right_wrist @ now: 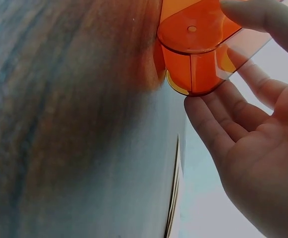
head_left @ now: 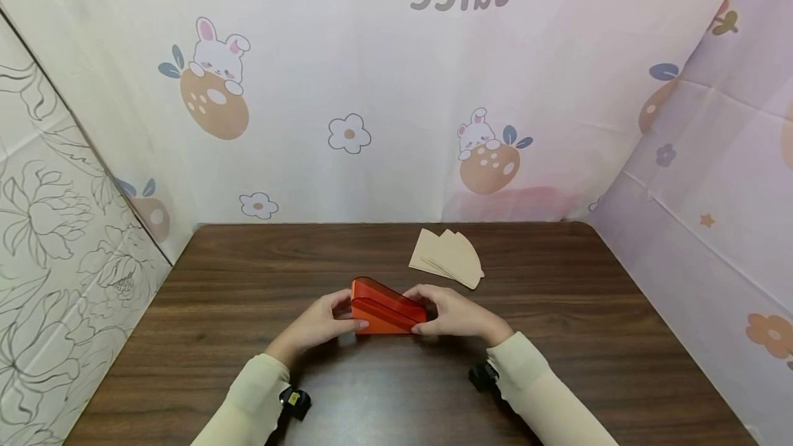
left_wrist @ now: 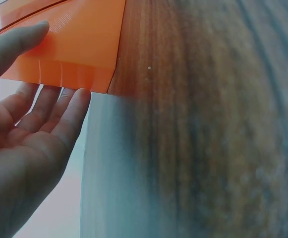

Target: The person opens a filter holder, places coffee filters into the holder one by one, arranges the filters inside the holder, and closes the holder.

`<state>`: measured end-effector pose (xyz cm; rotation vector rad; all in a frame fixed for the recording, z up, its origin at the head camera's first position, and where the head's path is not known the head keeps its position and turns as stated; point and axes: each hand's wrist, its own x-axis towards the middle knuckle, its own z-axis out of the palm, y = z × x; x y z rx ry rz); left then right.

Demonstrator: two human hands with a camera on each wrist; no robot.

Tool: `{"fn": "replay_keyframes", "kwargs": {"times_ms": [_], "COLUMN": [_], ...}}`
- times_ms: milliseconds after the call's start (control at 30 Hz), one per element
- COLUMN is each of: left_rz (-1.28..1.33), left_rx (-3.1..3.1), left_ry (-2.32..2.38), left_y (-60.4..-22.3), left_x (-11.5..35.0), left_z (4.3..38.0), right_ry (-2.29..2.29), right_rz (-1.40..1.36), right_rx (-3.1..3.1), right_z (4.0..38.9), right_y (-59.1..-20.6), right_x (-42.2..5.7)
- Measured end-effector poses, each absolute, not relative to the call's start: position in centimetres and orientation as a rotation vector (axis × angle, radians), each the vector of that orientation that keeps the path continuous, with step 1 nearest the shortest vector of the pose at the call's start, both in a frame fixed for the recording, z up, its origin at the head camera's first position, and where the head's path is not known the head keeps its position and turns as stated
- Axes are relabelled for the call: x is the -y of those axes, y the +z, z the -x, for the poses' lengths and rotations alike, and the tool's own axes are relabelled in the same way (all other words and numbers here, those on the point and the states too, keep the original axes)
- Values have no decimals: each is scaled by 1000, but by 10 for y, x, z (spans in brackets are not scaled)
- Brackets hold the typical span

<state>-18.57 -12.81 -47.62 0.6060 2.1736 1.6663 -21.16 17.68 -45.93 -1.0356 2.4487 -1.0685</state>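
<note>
A wedge-shaped orange-red plastic box with a see-through upper part stands on the wooden table, taller at its left end. My left hand grips that end, thumb on the front face. In the left wrist view its fingers reach along the box's far edge. From the other side, my right hand holds the low end between thumb and fingers. A rounded, translucent end with a small round hole shows on the box in the right wrist view. Parts of the fingers are hidden behind the box.
Several tan fan-shaped paper coffee filters lie overlapping just behind the box, towards the right. The dark wooden table ends at a printed cloth backdrop, with further cloth walls on both sides. Each wrist carries a small black camera.
</note>
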Motion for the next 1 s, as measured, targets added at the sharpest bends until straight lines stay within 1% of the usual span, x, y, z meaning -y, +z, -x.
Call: {"fn": "replay_keyframes", "kwargs": {"times_ms": [433, 1000], "left_rz": [-659, -633], "left_rx": [-2127, -2137], "left_ry": [1721, 1689], "left_y": [-482, -481], "left_x": [128, 129], "left_z": [189, 188], "right_ry": [-1084, -1233], "right_rz": [1022, 1088], "right_rx": [-2461, -2402], "right_z": [212, 208], "right_y": [-455, -428], "right_x": [-175, -150]}}
